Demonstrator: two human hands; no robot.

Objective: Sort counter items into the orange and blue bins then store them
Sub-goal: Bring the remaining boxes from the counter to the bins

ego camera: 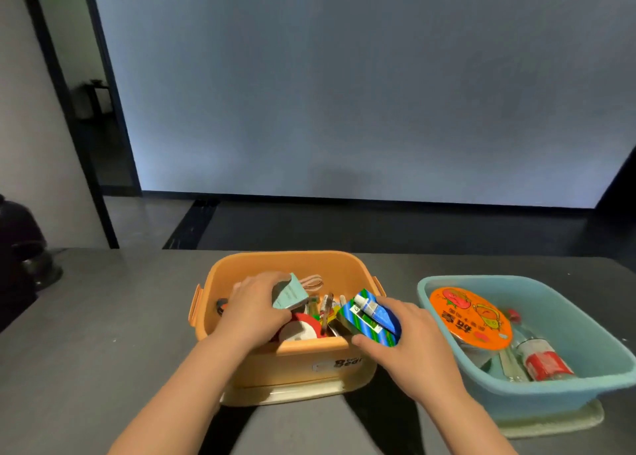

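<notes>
The orange bin (292, 263) stands on the dark counter in front of me, full of small items. Inside it my left hand (254, 310) grips a pale teal box (289, 294). At the bin's near right corner, my right hand (409, 337) holds a blue-and-green striped box (361, 327) together with a small blue-and-white tube (373, 310). A red-and-white round thing (301, 327) and a coiled pink cable (311, 282) lie in the bin. To the right sits the blue bin (585, 317) with an orange-lidded noodle bowl (469, 318) and a clear red-labelled bottle (540, 358).
The blue bin rests on a pale lid (557, 423), and another pale lid (285, 394) lies under the orange bin. A dark object (24, 248) stands at the counter's far left. Behind the counter (103, 317) is a large lit wall.
</notes>
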